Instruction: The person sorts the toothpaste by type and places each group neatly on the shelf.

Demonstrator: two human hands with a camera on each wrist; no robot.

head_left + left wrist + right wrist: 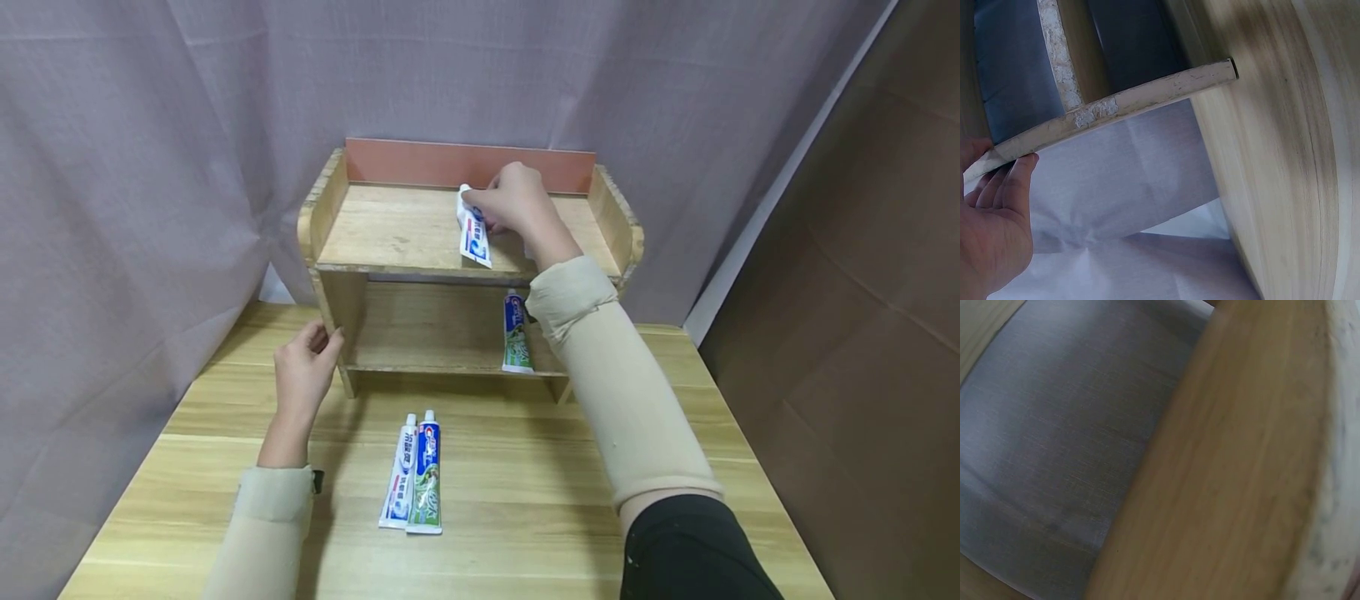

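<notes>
My right hand (517, 204) pinches a white-and-blue toothpaste tube (474, 233) over the top board of a small wooden shelf (397, 229). The tube's cap points to the back; whether it touches the board I cannot tell. With thumb and fingers on either side, my left hand (997, 231) grips the front edge of the shelf's left side panel (1141, 90). On the lower board lies a blue-and-green toothpaste tube (515, 333), partly beside my right sleeve. The right wrist view shows only a blurred wooden board (1222, 456) and cloth, no hand.
On the table (510, 517) before the shelf, a white toothpaste tube (400, 475) and a blue-and-green toothpaste tube (427, 479) lie side by side, caps toward the shelf. A grey curtain (450, 75) hangs behind; a brown panel (847, 250) stands at right.
</notes>
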